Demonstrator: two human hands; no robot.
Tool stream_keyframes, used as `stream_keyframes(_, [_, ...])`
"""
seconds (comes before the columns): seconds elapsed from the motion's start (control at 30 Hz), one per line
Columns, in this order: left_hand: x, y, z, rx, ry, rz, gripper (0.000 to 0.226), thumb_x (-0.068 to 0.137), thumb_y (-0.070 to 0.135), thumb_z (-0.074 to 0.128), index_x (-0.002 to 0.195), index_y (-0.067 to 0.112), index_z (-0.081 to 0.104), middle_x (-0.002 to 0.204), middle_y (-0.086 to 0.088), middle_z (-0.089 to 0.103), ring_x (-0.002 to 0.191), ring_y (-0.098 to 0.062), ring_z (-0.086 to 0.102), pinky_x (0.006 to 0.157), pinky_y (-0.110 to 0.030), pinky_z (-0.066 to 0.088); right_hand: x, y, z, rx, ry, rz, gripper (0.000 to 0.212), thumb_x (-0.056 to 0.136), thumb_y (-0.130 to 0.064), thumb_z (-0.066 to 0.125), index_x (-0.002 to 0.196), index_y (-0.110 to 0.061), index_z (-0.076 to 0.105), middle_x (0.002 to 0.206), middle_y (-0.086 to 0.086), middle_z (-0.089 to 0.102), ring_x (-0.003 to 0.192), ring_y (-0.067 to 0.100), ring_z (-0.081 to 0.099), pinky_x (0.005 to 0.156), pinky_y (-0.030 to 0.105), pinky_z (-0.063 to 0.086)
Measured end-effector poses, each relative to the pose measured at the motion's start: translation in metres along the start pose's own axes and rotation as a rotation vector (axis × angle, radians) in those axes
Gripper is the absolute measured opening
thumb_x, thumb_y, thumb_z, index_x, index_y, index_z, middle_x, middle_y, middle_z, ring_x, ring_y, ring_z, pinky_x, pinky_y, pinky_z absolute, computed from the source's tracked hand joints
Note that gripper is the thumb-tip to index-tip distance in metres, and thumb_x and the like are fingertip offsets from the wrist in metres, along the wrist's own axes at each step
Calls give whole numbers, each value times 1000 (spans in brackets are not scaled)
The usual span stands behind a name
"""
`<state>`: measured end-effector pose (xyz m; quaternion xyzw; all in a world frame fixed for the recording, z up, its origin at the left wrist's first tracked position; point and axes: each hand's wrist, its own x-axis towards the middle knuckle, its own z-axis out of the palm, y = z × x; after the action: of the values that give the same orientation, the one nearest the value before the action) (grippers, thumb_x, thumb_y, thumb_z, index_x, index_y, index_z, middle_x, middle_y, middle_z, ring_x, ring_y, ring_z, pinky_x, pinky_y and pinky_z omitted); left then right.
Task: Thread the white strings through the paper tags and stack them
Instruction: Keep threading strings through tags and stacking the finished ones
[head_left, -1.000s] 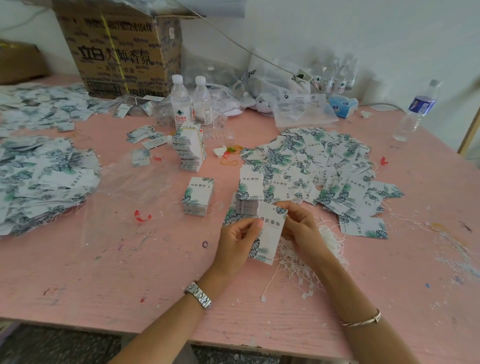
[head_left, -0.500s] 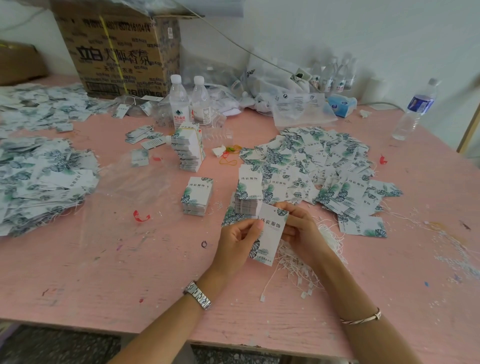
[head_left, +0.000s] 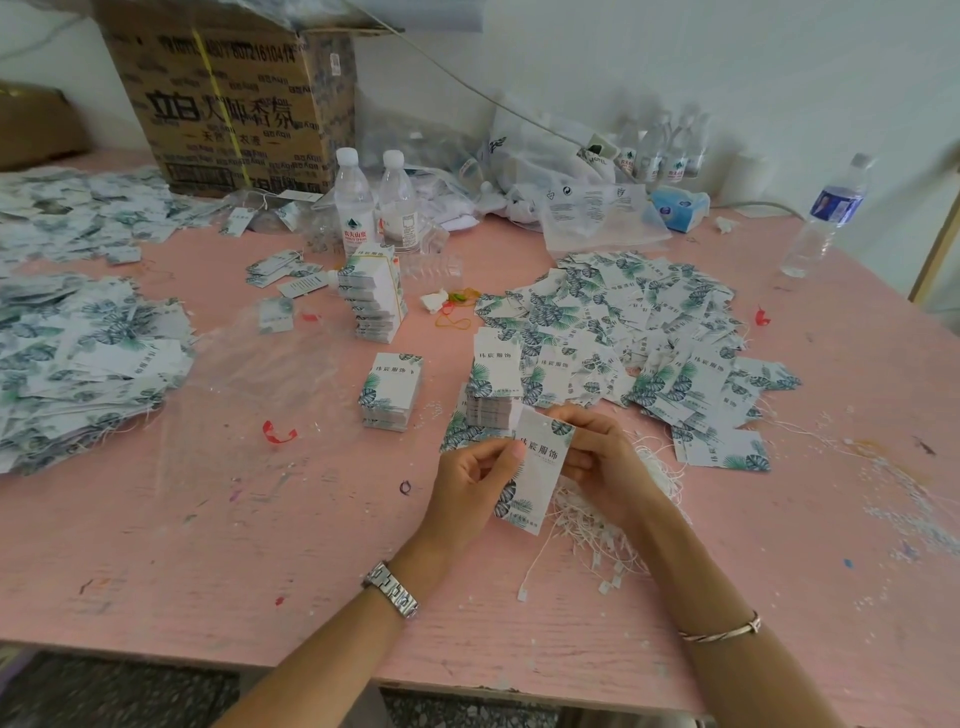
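A white paper tag (head_left: 540, 467) with green leaf print is held upright between both hands above the pink table (head_left: 208, 545). My left hand (head_left: 470, 483) pinches its left edge. My right hand (head_left: 597, 462) grips its right edge near the top. A white string (head_left: 535, 566) hangs from below the tag to the table. A loose bundle of white strings (head_left: 597, 535) lies under my right wrist. Just behind the hands stands a stack of tags (head_left: 493, 395), with a second stack (head_left: 392, 389) to its left. A spread of loose tags (head_left: 634, 332) covers the table at right.
A tall banded tag stack (head_left: 371, 299) and two water bottles (head_left: 374, 202) stand mid-table. A cardboard box (head_left: 234, 98) sits at the back left, tag heaps (head_left: 78, 358) lie at far left, plastic bags (head_left: 571, 208) at the back, another bottle (head_left: 826, 213) at right.
The hands and the tag have stayed almost in place; only the fingers on the tag's edges have shifted slightly.
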<state>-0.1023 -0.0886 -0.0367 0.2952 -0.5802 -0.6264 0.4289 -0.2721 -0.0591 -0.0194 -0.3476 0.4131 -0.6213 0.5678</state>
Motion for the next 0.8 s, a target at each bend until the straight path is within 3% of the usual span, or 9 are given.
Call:
stream_keyframes(0.17, [1,1,0,-14,9,-7,16,97,13,62,100,19,77,96,1,79,87,-11,74,71,-20,56,0,-2,-2,-16,-23,-19,17,80,-6,61,81,-12,77,47,-9,38,46,8,15,43,16,20])
stream_keyframes(0.23, [1,0,-1,-28,27,-16,16,97,14,62,98,20,77,95,0,79,87,-12,75,70,-21,57,-1,-2,-2,-20,-53,-29,14,83,-24,71,86,-12,77,50,-8,35,44,6,20,42,15,25])
stream_keyframes(0.3, [1,0,-2,-39,45,-27,16,97,15,62,98,18,77,95,-2,79,87,-15,75,71,-23,58,-2,-2,-3,-43,-86,-41,28,81,-42,74,90,-15,76,53,-8,33,45,6,21,43,15,26])
stream_keyframes(0.5, [0,-4,-3,65,87,52,16,98,11,63,97,17,77,92,-2,79,86,-17,75,74,-28,59,-3,-2,1,-194,-59,-118,9,88,-21,71,84,-13,73,51,-7,44,42,5,21,41,15,24])
stream_keyframes(0.57, [-1,-6,-2,175,115,116,13,97,12,65,99,18,77,90,2,78,82,-17,73,72,-33,59,-3,-1,1,-193,-52,-128,10,89,-16,66,82,-12,72,49,-8,43,40,4,21,40,15,24])
stream_keyframes(0.63, [-4,-7,0,321,187,225,18,94,14,70,109,23,71,94,10,74,77,-10,68,64,-19,50,-4,0,2,-196,-44,-135,12,89,-15,66,79,-13,72,48,-7,39,39,5,22,40,15,24])
stream_keyframes(0.7, [-4,-5,1,505,288,416,34,89,14,72,120,23,63,108,14,66,84,-9,63,73,-12,43,-4,1,4,-215,-37,-138,10,87,-18,68,78,-15,73,48,-4,35,39,6,21,40,17,24])
stream_keyframes(0.8, [-2,-4,2,691,361,690,27,90,19,69,117,17,67,113,2,59,100,-13,59,88,-27,50,-5,3,5,-260,-62,-146,13,85,-24,72,82,-12,71,49,-4,37,40,8,23,41,18,25])
